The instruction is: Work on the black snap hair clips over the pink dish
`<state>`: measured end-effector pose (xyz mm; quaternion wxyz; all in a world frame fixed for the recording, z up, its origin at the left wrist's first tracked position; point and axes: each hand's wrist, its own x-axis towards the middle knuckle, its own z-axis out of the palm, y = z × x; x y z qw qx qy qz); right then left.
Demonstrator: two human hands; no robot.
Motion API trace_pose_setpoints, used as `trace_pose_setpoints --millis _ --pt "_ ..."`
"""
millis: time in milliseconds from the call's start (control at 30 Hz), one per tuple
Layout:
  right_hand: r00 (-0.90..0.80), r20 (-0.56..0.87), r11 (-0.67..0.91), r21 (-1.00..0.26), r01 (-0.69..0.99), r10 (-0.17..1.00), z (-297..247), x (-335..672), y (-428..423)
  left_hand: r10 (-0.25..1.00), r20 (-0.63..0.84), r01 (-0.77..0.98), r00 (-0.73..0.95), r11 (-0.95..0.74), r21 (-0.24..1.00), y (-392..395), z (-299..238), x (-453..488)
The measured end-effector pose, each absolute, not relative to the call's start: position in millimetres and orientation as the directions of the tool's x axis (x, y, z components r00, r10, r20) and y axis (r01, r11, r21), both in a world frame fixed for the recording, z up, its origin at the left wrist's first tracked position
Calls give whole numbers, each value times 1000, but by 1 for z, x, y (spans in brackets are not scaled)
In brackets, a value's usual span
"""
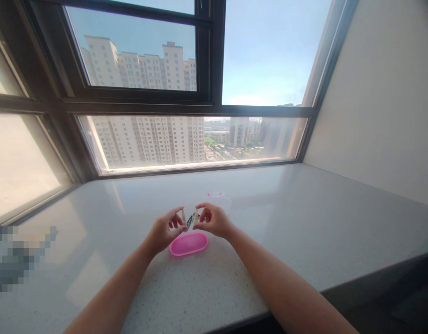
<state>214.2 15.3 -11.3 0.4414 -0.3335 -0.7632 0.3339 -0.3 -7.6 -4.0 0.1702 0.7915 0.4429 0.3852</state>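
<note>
My left hand pinches a slim, pale wood-coloured piece upright between thumb and fingers. Facing it a short gap away, my right hand holds a similar slim pale piece, also upright. Whether these are clothespins or plain sticks I cannot tell. Between and behind the two hands lie some dark, thin items, partly hidden and too small to name. Just below my hands, a shallow pink oval tray or lid rests on the counter.
A clear container with pink clasps stands behind my right hand. The speckled white counter ends at a dark front edge on the right. A dark-framed window rises at the back, a wall at the right. Something blurred out lies at the left.
</note>
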Motion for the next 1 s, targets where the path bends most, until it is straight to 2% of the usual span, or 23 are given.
trace_pose_setpoints --millis 1000 --pt "-392 434 529 -830 177 811 -24 211 19 859 411 508 306 -513 693 -9 -8 5"
